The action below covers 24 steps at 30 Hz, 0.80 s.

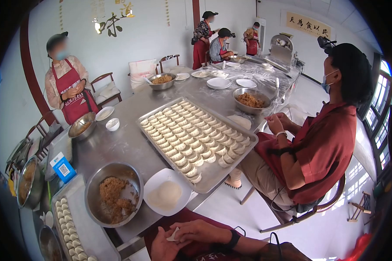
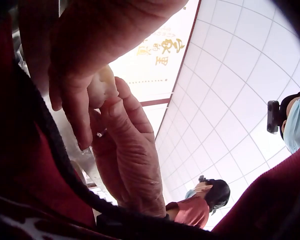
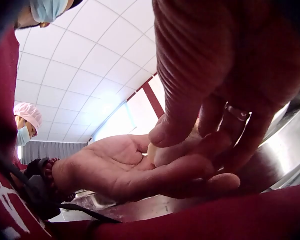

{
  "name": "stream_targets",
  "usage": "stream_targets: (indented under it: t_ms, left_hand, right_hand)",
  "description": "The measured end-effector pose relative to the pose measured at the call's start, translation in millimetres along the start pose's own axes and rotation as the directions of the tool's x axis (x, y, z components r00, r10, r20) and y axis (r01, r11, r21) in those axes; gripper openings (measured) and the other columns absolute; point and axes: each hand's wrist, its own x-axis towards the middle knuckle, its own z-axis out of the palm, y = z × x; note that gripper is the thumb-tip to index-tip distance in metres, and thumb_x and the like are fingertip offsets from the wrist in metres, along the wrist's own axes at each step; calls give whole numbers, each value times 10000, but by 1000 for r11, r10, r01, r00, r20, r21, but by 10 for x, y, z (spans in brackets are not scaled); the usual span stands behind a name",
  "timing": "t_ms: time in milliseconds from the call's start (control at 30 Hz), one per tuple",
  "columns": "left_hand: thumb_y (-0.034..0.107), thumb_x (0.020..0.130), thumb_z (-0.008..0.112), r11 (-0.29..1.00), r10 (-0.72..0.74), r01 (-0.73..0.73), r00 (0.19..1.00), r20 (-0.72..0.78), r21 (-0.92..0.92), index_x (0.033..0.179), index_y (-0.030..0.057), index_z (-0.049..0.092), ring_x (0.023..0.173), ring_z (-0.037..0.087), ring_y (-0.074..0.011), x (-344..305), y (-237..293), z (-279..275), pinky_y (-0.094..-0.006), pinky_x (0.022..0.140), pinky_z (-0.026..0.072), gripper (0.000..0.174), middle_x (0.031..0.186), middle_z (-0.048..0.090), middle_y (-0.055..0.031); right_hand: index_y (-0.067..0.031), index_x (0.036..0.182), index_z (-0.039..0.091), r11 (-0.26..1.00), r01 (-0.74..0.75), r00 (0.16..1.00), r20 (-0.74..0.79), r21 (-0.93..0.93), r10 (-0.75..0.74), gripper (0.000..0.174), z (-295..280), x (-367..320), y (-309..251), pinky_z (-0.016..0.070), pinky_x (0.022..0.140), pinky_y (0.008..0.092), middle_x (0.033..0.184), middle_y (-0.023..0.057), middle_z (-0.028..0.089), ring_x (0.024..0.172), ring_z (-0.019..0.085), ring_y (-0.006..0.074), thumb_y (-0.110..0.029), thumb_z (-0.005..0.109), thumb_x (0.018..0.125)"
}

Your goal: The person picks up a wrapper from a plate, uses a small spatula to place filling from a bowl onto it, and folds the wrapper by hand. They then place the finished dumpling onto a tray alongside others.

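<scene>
My left hand is palm up over the apron, its fingers stretched out under a small pale dumpling. From above, my right hand pinches the dumpling between thumb and fingers. In the left wrist view, the right thumb presses the edge of the dumpling, and the left hand covers part of it. The right wrist view has the left palm below and the right hand above, hiding most of the dumpling. A bowl of brown filling and a square plate of flour are nearest to my hands.
A large tray of dumplings lies on the metal table. Another tray holds a row of dumplings at left. A seated person works at right; several others are around the table. More filling bowls stand farther off.
</scene>
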Motion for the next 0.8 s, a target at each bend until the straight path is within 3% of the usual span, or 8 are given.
stream_targets:
  t_ms: [100, 267, 367, 567, 700, 800]
  left_hand:
    - [562, 1038, 290, 993, 38, -26, 994, -99, 119, 1320, -64, 468, 1163, 590, -392, -15, -7, 187, -623, 1066, 403, 710, 1197, 615, -218]
    - [569, 1035, 296, 996, 25, -20, 998, -51, 90, 1326, -55, 466, 1157, 596, -387, -8, 5, 94, -618, 1048, 424, 710, 1198, 616, -215]
    - [575, 1032, 301, 996, 15, -11, 999, -42, 86, 1329, -55, 464, 1149, 602, -386, -9, 10, 77, -616, 1042, 431, 716, 1194, 618, -213]
    - [579, 1029, 305, 993, 20, -15, 999, -45, 120, 1332, -59, 460, 1130, 612, -383, -25, 11, 161, -613, 1043, 431, 722, 1179, 624, -211]
    - [572, 1032, 303, 996, 3, -5, 1000, 20, 90, 1331, -59, 456, 1125, 611, -384, 4, 13, 85, -613, 1045, 429, 715, 1199, 615, -213]
    - [563, 1034, 307, 996, 24, -21, 999, -34, 87, 1337, -58, 448, 1125, 610, -385, -10, 1, 187, -622, 1049, 423, 705, 1229, 600, -216]
  right_hand:
    - [-48, 1112, 681, 997, -22, 1000, 12, 79, 21, 190, -3, 20, -33, 488, 1029, 376, 1341, 150, 599, 1312, 533, 291, -60, 624, 931]
    - [-17, 1097, 670, 957, -117, 993, 47, 264, 108, 169, 6, 21, -163, 546, 986, 354, 1436, 169, 512, 1279, 557, 265, -29, 607, 941]
    - [-1, 1075, 664, 955, -96, 995, 49, 282, 86, 148, -1, 35, -190, 564, 974, 349, 1485, 180, 449, 1250, 578, 258, -21, 605, 941]
    - [-18, 1059, 669, 966, -123, 992, 42, 226, 117, 133, -1, 25, -138, 548, 977, 348, 1457, 188, 484, 1293, 548, 277, -40, 620, 938]
    - [-27, 1039, 673, 990, -42, 999, -8, 138, 43, 116, 17, 13, -89, 511, 1011, 364, 1386, 178, 562, 1311, 533, 301, -55, 631, 935]
    - [-29, 1026, 675, 991, -38, 999, -24, 128, 41, 108, 18, 14, -80, 490, 1028, 371, 1343, 171, 601, 1312, 534, 307, -61, 639, 928]
